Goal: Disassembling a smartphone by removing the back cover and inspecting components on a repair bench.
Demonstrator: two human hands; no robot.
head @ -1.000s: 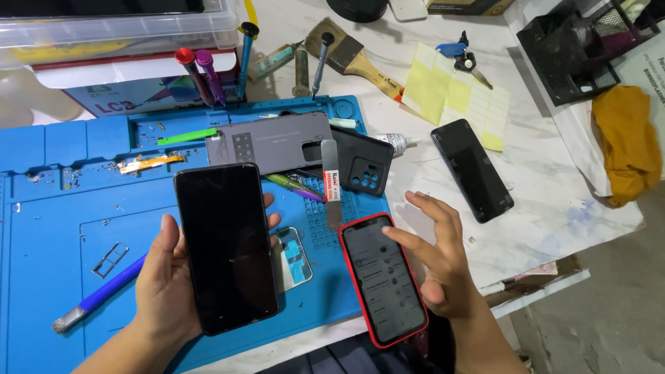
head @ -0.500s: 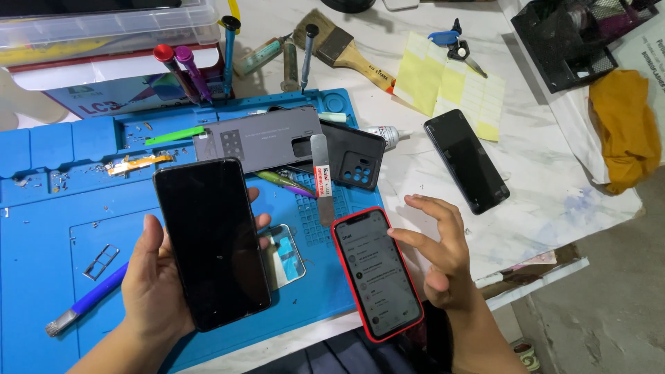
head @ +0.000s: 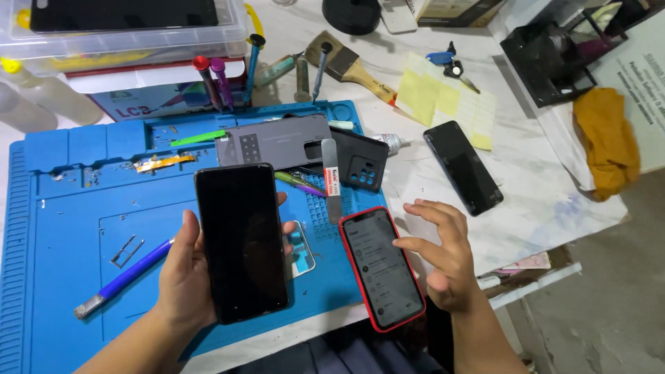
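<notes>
Left hand (head: 187, 277) grips a dark-screened black slab phone (head: 241, 241) over the blue silicone mat's (head: 62, 228) front edge; right hand (head: 443, 256), fingers spread, hovers beside a lit red-cased phone (head: 381, 269).

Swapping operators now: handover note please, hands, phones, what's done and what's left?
Left hand grips a dark-screened phone upright over the blue mat.
Right hand hovers open beside the red-cased phone, screen lit, lying at the mat's edge.
Done: grey back cover is off, lying on the mat.
Left: the held phone's screen is dark; a third black phone lies untouched on the table.

head view, looking steeply down, close over blue mat (head: 62, 228)
</notes>
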